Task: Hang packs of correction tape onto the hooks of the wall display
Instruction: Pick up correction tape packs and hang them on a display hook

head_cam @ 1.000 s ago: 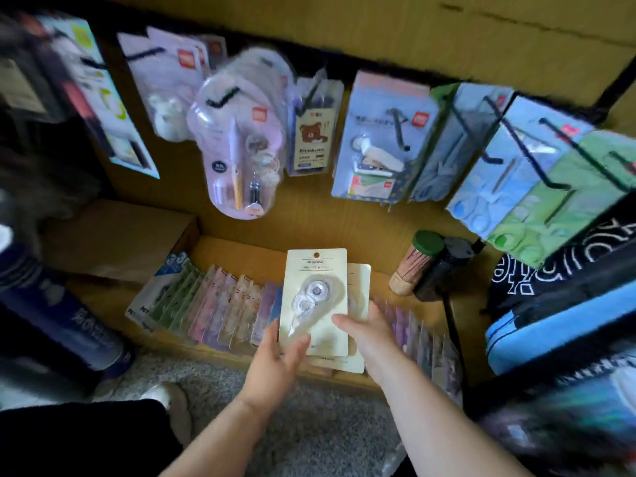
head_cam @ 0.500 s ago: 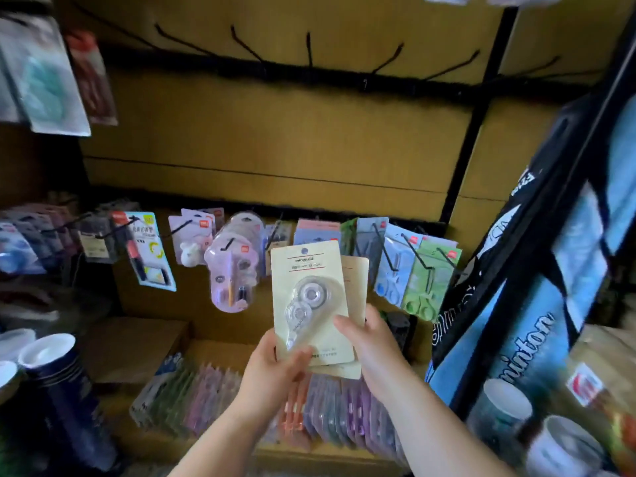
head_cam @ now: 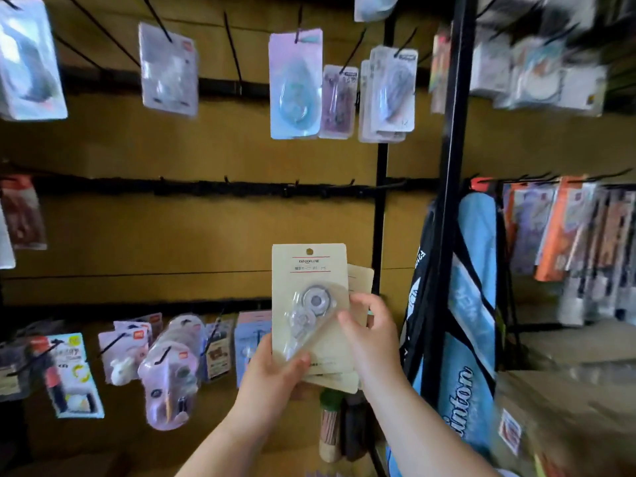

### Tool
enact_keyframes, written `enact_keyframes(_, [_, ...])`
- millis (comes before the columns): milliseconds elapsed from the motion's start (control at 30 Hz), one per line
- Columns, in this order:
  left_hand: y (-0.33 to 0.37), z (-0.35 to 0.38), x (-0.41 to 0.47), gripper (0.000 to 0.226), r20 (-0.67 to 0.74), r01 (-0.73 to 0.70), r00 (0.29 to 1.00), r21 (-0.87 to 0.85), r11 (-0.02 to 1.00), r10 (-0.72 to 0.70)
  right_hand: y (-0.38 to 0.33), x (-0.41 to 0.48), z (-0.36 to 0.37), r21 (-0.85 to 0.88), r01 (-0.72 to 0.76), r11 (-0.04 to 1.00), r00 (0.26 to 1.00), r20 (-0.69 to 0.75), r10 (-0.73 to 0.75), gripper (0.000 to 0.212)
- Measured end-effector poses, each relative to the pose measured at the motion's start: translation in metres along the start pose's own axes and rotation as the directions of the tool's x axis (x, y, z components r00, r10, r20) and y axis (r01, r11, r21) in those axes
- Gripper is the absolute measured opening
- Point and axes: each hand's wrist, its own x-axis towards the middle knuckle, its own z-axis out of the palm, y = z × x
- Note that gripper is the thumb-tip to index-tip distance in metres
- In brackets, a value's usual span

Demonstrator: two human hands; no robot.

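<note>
I hold a small stack of cream-carded correction tape packs upright in front of the wall display. My left hand grips the stack's lower left edge, thumb on the front blister. My right hand grips the right edge, fingers over the packs behind. The front pack's hang hole is at its top. A black rail with several bare hooks runs across the wall just above the packs. More packs hang from hooks on the top rail.
Blister-carded stationery hangs on the lower rail at left. A black upright post divides the wall. A blue and black racket bag hangs to its right, beside more packaged goods. A cylinder of sticks stands below my hands.
The view has tilted up from the low shelf to the upper rails. Both hands have lifted the stack of packs up towards the bare hooks, keeping the same grip.
</note>
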Motion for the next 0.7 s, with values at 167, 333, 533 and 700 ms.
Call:
enact_keyframes(167, [0.008,0.009,0.020,0.029,0.054,-0.051,0.997,-0.005,0.999,0.051,-0.016,0.020,-0.002,0.066,-0.014,0.998,0.999,-0.042,0.017,0.031])
enact_keyframes(333, [0.015,0.012,0.037,0.030,0.086,-0.023,0.996,-0.019,1.000,0.025,-0.014,0.047,0.001,0.174,-0.116,0.978,0.991,-0.039,0.125,0.019])
enact_keyframes(533, [0.017,0.015,0.060,0.024,0.103,-0.013,0.995,-0.025,1.000,0.016,-0.019,0.073,0.006,0.380,-0.135,0.915,0.972,-0.129,0.197,0.019])
enact_keyframes(700, [0.018,0.020,0.075,0.026,0.098,-0.025,0.995,-0.065,0.998,0.032,-0.017,0.091,0.005,0.426,-0.114,0.897,0.955,-0.201,0.217,0.015])
